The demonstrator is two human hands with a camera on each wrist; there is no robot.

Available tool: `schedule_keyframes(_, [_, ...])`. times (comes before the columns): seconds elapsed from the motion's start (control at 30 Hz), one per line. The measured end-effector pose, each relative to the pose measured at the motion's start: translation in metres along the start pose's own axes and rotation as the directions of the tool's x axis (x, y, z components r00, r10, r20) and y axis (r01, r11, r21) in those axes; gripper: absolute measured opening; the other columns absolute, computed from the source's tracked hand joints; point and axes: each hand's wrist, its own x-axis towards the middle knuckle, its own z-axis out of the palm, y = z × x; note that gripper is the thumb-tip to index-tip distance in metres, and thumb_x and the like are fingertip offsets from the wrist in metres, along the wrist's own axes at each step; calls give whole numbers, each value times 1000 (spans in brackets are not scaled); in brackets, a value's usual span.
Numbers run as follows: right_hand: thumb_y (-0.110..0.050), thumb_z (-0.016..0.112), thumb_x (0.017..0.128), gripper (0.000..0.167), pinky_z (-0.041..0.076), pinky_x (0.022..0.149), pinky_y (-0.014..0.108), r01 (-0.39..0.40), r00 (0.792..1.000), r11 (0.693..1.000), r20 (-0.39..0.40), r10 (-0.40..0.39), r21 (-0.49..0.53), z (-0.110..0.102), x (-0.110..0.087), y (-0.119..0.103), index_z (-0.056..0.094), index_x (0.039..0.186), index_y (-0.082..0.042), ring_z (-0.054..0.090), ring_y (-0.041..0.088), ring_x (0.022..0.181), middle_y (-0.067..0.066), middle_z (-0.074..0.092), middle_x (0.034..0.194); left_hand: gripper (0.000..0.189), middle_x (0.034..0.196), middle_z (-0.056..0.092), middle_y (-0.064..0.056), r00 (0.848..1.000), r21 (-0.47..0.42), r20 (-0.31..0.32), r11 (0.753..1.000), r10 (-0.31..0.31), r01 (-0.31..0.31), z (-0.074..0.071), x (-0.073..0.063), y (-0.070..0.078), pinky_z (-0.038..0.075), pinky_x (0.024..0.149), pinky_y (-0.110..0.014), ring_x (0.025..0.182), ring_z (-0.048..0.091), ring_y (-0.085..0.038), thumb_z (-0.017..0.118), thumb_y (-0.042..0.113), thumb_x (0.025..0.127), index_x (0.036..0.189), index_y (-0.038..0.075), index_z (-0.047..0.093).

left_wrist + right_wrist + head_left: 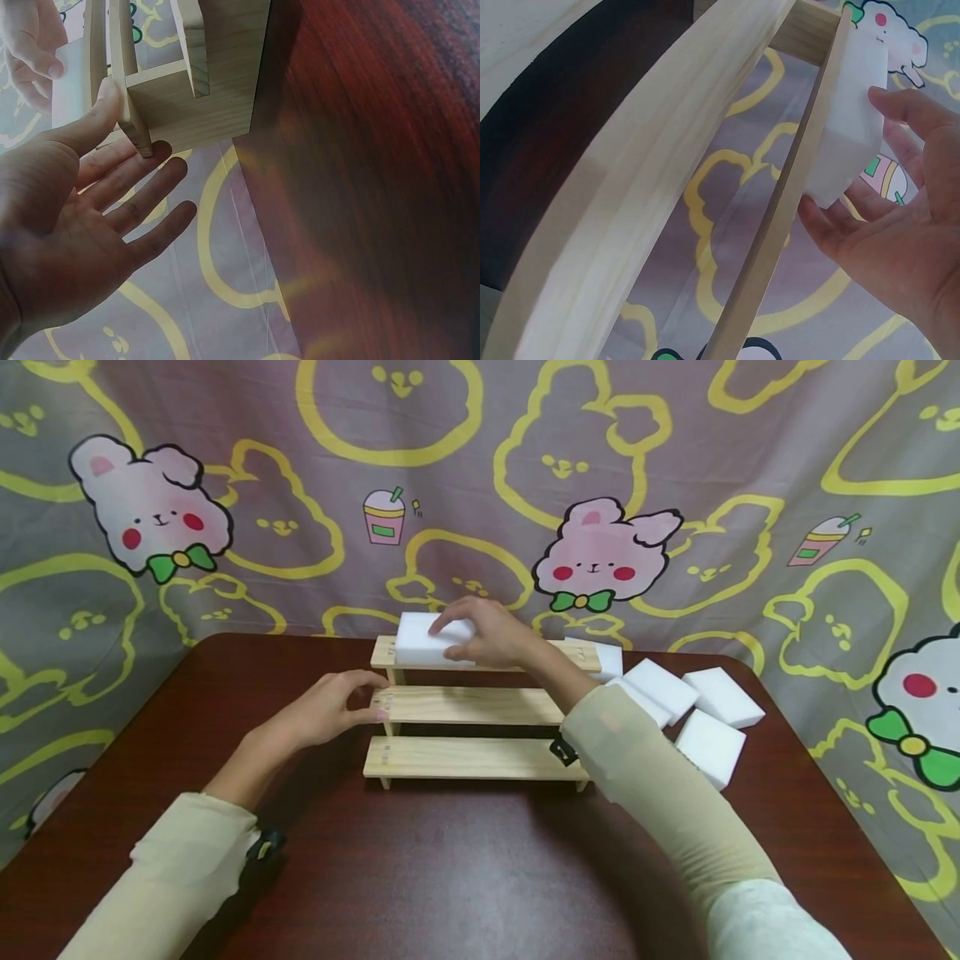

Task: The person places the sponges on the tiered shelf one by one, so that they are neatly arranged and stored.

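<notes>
A three-tier wooden stand (472, 757) rises in steps on the table. At the left end of its top tier lies a white foam block (420, 639), flat on the plank. My right hand (491, 631) holds this block from its right side, thumb at the front and fingers over the top. In the right wrist view the block (851, 124) sits along the plank, between thumb and fingertips. My left hand (341, 697) pinches the left end of the middle tier. Its thumb and index finger meet that plank in the left wrist view, while the other fingers (154, 206) stretch out freely.
Several more white foam blocks (711, 747) lie on the dark red-brown table (450, 868) to the right of the stand, some leaning on each other. One block (609, 658) is partly behind the top tier. A patterned cloth (465, 493) hangs behind the table.
</notes>
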Motion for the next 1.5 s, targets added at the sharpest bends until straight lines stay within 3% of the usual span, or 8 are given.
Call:
schedule_keyframes(0.43, [-11, 81, 89, 32, 42, 107, 42, 10, 1000, 1000, -4, -10, -5, 1, 1, 0, 77, 120, -9, 54, 27, 132, 11, 65, 140, 45, 118, 69, -20, 1000, 12, 2, 1000, 1, -1, -1, 0, 3, 50, 91, -55, 106, 63, -37, 77, 16, 96, 132, -7, 63])
schedule_keyframes(0.57, [-12, 82, 87, 36, 38, 113, 44, -2, 1000, 1000, 7, 2, -15, 1, -1, 0, 76, 123, -10, 49, 29, 136, 14, 59, 145, 45, 117, 69, -19, 1000, 14, 4, 1000, 1, -1, -1, 0, 2, 51, 90, -55, 104, 64, -36, 77, 16, 96, 132, -7, 63])
schedule_keyframes(0.83, [-16, 83, 86, 48, 32, 118, 48, 71, 997, 996, 11, -71, -47, -4, -10, 4, 71, 131, -6, 44, 35, 142, 20, 54, 148, 45, 116, 70, -18, 1000, 9, 7, 1000, 2, -2, 0, 1, 1, 51, 90, -55, 104, 64, -37, 77, 16, 96, 132, -7, 63])
schedule_keyframes(1.1, [-19, 80, 90, 52, 32, 119, 50, 51, 998, 999, 20, -51, 18, -20, -34, 8, 64, 139, -7, 39, 31, 147, 15, 53, 151, 46, 119, 69, -21, 1000, 9, 6, 1000, 0, 0, -2, -1, 1, 51, 92, -56, 108, 64, -39, 76, 15, 96, 133, -8, 62])
schedule_keyframes(1.5, [-15, 78, 93, 52, 41, 111, 52, 45, 997, 996, -66, -39, 77, -41, -79, 21, 62, 142, -6, 51, 30, 136, 9, 61, 143, 45, 121, 69, -22, 1000, 8, 5, 1000, -4, 3, -2, -1, 3, 51, 93, -58, 111, 64, -40, 77, 15, 96, 132, -8, 63])
